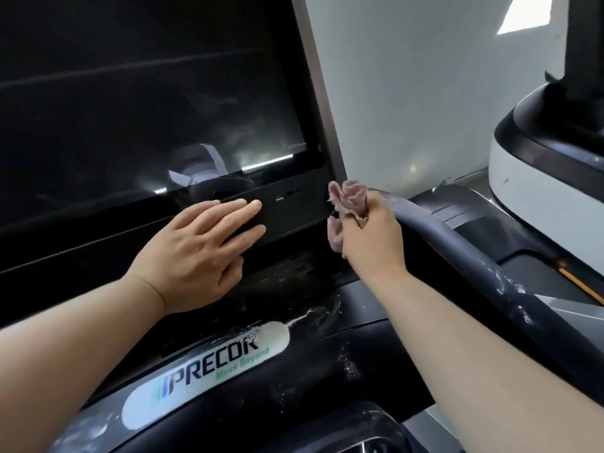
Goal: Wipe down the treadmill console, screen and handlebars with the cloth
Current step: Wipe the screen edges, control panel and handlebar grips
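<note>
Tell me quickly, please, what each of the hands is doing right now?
Left hand: open, flat on the console panel, holding nothing.
Right hand: closed, holding the cloth.

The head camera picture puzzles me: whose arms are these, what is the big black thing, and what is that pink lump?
There is no robot here. A person wears a camera on the head, so you look down along their own two bare arms. The big black thing is a treadmill screen, switched off and showing faint smears. Below it runs the console with small ports, and lower down a Precor label. The left hand lies flat and open on the console. The right hand is closed around a bunched pink cloth, held where the console meets the dark handlebar. White specks and streaks show on the handlebar and around the label. At the far right stands part of another machine.
</note>
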`<state>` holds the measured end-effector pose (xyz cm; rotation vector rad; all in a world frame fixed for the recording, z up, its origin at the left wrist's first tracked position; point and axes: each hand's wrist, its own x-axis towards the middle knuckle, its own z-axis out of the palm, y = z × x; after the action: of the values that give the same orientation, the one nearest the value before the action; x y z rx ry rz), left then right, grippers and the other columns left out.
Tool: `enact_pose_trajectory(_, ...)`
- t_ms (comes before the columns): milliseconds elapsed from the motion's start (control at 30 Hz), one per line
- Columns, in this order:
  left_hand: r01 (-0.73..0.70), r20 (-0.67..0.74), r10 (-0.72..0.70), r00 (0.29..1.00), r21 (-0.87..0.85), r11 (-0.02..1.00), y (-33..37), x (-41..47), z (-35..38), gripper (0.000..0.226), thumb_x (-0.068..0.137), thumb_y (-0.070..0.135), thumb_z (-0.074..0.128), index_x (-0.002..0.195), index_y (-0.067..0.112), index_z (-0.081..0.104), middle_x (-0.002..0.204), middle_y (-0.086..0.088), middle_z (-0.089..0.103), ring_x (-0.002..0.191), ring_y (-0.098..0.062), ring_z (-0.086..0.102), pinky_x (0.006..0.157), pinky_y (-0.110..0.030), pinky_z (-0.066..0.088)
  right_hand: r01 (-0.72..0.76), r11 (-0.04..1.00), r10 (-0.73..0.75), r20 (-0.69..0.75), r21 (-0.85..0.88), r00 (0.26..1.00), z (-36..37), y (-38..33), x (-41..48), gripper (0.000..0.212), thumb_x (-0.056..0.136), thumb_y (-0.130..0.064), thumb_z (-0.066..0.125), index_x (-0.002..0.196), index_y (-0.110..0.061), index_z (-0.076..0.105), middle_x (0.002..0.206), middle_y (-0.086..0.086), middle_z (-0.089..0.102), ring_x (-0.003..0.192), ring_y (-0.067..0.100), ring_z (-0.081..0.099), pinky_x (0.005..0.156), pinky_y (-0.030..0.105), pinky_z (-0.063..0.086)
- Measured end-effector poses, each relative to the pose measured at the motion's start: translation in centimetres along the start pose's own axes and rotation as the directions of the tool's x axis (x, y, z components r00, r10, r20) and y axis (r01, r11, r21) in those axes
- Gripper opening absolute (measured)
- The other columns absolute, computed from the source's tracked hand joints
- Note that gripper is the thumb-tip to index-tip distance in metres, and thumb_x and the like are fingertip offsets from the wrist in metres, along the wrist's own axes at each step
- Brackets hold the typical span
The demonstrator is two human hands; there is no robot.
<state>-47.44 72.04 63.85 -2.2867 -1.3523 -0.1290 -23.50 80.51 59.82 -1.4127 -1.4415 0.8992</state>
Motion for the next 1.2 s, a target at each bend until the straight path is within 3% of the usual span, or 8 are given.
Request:
enact_pose_trajectory(167, -0.014, -0.026, 0.014, 1.000, 0.017, 1.000, 0.2, -0.2, 0.1, 0.045, 0.091, 0.031, 0.043, 0.130, 0.015, 0.059, 0.147, -0.010, 0.044, 0.134, -0.026, 0.042, 0.116, -0.041, 0.025, 0.197, 0.849, -0.146, 0.141, -0.489, 0.979, 0.3, 2.5, -3.5, 0.019, 0.077, -0.015, 0.058, 0.095, -0.024, 0.060, 0.101, -0.003, 0.052, 0.094, 0.021, 0.051, 0.076, 0.030, 0.042)
enact_pose_trajectory(333, -0.013, -0.021, 0.013, 1.000, 0.020, 1.000, 0.3, -0.1, 0.0, 0.047, 0.090, 0.031, 0.041, 0.130, 0.015, 0.059, 0.147, -0.010, 0.044, 0.134, -0.025, 0.040, 0.116, -0.039, 0.021, 0.244, 0.790, 0.056, 0.462, -0.563, 0.885, -1.0, -0.3, -4.0, 0.012, 0.078, -0.022, 0.063, 0.089, -0.027, 0.063, 0.089, -0.006, 0.060, 0.086, 0.017, 0.057, 0.074, 0.026, 0.044)
enact_pose_trajectory(500, -0.015, -0.035, 0.015, 0.999, 0.021, 1.000, 0.2, -0.2, 0.1, 0.047, 0.090, 0.031, 0.041, 0.130, 0.015, 0.059, 0.146, -0.011, 0.044, 0.134, -0.025, 0.040, 0.116, -0.039, 0.021, -0.089, 0.988, 0.080, -0.071, -0.125, 0.994, -0.9, -1.6, -1.3, 0.012, 0.090, -0.010, 0.052, 0.090, -0.021, 0.047, 0.082, -0.005, 0.058, 0.073, 0.014, 0.057, 0.069, 0.026, 0.043)
enact_pose_trajectory(567, -0.024, -0.034, 0.024, 0.999, 0.017, 1.000, 0.1, -0.2, 0.2, 0.046, 0.090, 0.030, 0.042, 0.130, 0.015, 0.059, 0.147, -0.011, 0.044, 0.134, -0.026, 0.041, 0.116, -0.040, 0.022, -0.167, 0.983, 0.166, -0.020, -0.077, 0.986, 0.0, -0.2, -2.1, 0.016, 0.090, -0.009, 0.051, 0.094, -0.024, 0.052, 0.093, -0.005, 0.060, 0.079, 0.013, 0.061, 0.072, 0.026, 0.046)
enact_pose_trajectory(700, -0.022, -0.037, 0.023, 0.999, 0.026, 0.999, 0.0, -0.2, 0.4, 0.046, 0.091, 0.029, 0.041, 0.130, 0.015, 0.059, 0.147, -0.011, 0.043, 0.135, -0.026, 0.040, 0.115, -0.041, 0.023, 0.015, 0.699, 0.061, 0.080, -0.715, 0.995, -0.7, 2.3, -4.7, 0.030, 0.079, -0.022, 0.061, 0.107, -0.030, 0.064, 0.109, -0.001, 0.061, 0.103, 0.026, 0.057, 0.084, 0.034, 0.049)
enact_pose_trajectory(833, -0.030, -0.028, 0.031, 0.999, 0.031, 0.999, 0.0, -0.2, 0.1, 0.046, 0.091, 0.029, 0.040, 0.130, 0.014, 0.059, 0.146, -0.012, 0.044, 0.135, -0.026, 0.041, 0.115, -0.041, 0.023, -0.099, 0.875, 0.240, 0.247, -0.474, 0.939, -0.9, 0.5, -4.2, 0.011, 0.082, -0.016, 0.063, 0.092, -0.020, 0.063, 0.087, -0.004, 0.065, 0.089, 0.017, 0.065, 0.069, 0.019, 0.048)
enact_pose_trajectory(967, -0.038, -0.028, 0.039, 0.999, 0.039, 0.999, 0.0, -0.3, 0.1, 0.045, 0.090, 0.029, 0.043, 0.129, 0.014, 0.059, 0.145, -0.012, 0.045, 0.134, -0.027, 0.042, 0.114, -0.041, 0.025, -0.232, 0.830, 0.164, -0.175, -0.507, 0.971, -0.4, 0.9, -3.7, 0.018, 0.082, -0.025, 0.063, 0.100, -0.021, 0.065, 0.099, 0.001, 0.067, 0.096, 0.024, 0.061, 0.073, 0.026, 0.043)
enact_pose_trajectory(1200, -0.038, -0.019, 0.038, 0.999, 0.026, 0.999, 0.0, -0.1, 0.0, 0.045, 0.091, 0.030, 0.039, 0.129, 0.013, 0.059, 0.145, -0.012, 0.045, 0.133, -0.028, 0.042, 0.113, -0.042, 0.026, 0.016, 0.829, 0.117, 0.201, -0.559, 0.973, 1.6, -1.8, -6.3, 0.002, 0.079, -0.022, 0.065, 0.079, -0.020, 0.066, 0.077, -0.006, 0.062, 0.073, 0.014, 0.057, 0.059, 0.026, 0.046)
